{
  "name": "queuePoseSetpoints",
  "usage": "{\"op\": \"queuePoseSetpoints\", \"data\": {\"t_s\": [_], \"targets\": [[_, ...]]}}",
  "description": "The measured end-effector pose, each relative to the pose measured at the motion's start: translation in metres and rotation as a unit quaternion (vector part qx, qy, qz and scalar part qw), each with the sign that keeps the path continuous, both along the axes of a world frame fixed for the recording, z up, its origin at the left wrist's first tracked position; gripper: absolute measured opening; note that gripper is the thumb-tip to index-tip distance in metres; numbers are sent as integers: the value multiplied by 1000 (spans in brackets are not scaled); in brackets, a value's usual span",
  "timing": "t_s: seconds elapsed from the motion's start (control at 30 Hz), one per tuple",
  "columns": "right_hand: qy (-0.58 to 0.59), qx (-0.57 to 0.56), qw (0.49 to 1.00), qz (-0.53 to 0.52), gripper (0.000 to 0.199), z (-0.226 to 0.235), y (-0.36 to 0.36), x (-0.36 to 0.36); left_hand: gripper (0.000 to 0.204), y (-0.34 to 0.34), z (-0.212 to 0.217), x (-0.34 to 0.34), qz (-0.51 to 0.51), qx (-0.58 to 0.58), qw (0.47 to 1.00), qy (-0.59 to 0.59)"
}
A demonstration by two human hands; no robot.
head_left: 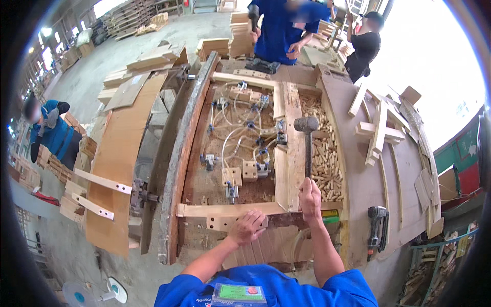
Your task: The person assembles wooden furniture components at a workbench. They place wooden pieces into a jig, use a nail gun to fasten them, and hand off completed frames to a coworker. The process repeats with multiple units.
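Note:
My right hand (310, 197) grips the handle of a hammer (307, 134), its dark head raised over an upright plank (292, 138) in the wooden jig. My left hand (247, 227) presses flat on a small drilled wood block (223, 223) beside a horizontal wood strip (230, 209) at the jig's near edge. Pale air hoses and clamps (240, 130) fill the jig's middle.
A bin of wooden dowels (325, 153) lies right of the plank. A nail gun (377, 225) rests on the bench at right, with loose wood slats (378, 130) beyond. People in blue and black work at the far end; another person crouches at far left.

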State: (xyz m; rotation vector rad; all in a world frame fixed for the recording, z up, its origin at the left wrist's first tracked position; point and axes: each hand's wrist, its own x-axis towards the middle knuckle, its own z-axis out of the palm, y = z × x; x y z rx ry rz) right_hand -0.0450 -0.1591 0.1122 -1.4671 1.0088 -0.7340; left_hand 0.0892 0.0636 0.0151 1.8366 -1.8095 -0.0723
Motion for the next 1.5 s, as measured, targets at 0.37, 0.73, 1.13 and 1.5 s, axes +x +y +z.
{"op": "queuePoseSetpoints", "data": {"t_s": [0.37,0.73,1.13,1.5], "targets": [[106,-11,994,-16,47,-6,-111,103,62,-6,14,-2,-11,-1,1000,-15],[-1,220,975,27,44,-59,-193,186,61,-4,7,2,-3,12,1000,-26],[372,-180,906,-89,31,-48,-106,49,57,-5,12,-3,-10,7,999,-36],[375,-178,905,-91,32,-63,-111,72,56,-4,13,-5,0,20,1000,-23]]}}
